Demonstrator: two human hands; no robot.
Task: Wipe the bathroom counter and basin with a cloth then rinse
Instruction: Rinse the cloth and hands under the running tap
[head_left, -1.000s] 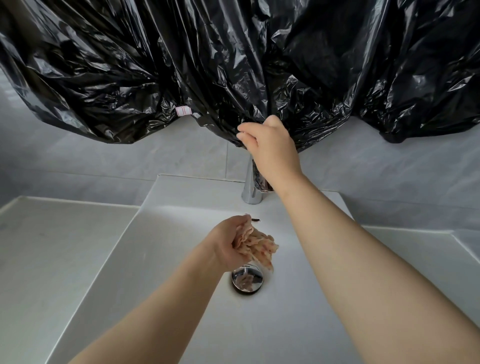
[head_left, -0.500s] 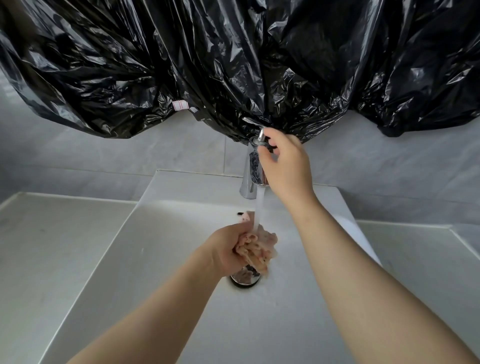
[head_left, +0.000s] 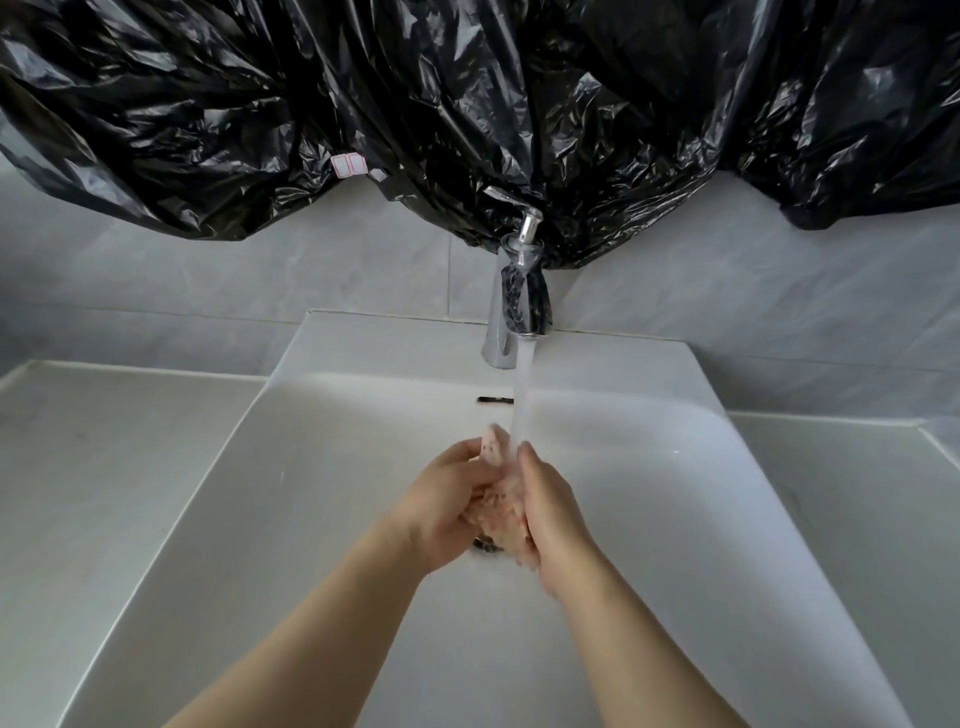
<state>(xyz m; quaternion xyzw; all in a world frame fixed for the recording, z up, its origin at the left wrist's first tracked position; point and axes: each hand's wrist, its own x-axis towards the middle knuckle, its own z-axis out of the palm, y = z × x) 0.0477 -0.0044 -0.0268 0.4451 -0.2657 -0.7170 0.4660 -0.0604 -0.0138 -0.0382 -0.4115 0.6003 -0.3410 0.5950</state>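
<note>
The counter (head_left: 104, 467) occupies the far left as a flat, pale surface level with the rim of the basin (head_left: 311, 519). Above it, black plastic sheeting (head_left: 208, 130) hangs across the full width of the tiled wall (head_left: 260, 280). A small white label (head_left: 349, 165) with red outlines is stuck to the sheeting left of centre.

The basin is a white rectangular bowl sloping down to a drain (head_left: 484, 545), which the hands mostly hide. The left hand (head_left: 447, 509) is over the centre of the basin, with its fingers curled round the left side of the cloth (head_left: 498, 512). The cloth is a pale pinkish, bunched wad held between both hands, directly above the drain. A dark overflow slot (head_left: 493, 400) sits in the rear wall of the basin.

A water stream (head_left: 522, 395) falls from the chrome faucet (head_left: 514, 312) onto the top of the cloth. The faucet stands on the rear ledge, and its lever (head_left: 529, 226) is tilted upward against the sheeting. The right hand (head_left: 553, 519) grips the right side of the cloth, with its fingers wrapped round the underside. A second section of counter lies to the right of the basin.
</note>
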